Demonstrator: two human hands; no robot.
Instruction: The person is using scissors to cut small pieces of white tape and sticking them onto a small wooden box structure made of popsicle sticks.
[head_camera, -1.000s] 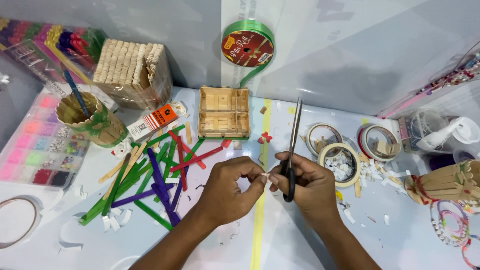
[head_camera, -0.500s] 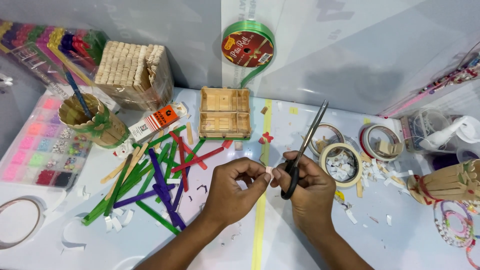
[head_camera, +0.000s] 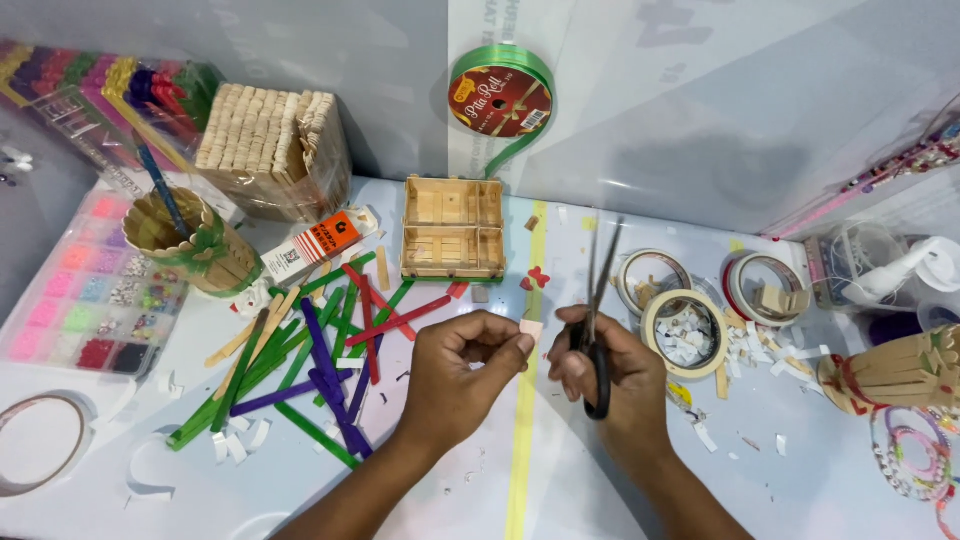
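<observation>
Pinching: our left hand (head_camera: 462, 368) grips a small pale paper scrap (head_camera: 531, 328) at its fingertips.
Scissors: our right hand (head_camera: 608, 372) closes on black-handled metal scissors (head_camera: 597, 310), blades slightly parted, pointing away, just right of the scrap.

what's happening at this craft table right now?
A person sits at a craft table. The left hand pinches a small pale scrap at its fingertips. The right hand holds black-handled scissors, blades pointing up and slightly apart, just right of the scrap. Coloured craft sticks lie scattered to the left, a small stick-built tray stands behind, and tape rolls sit to the right.
</observation>
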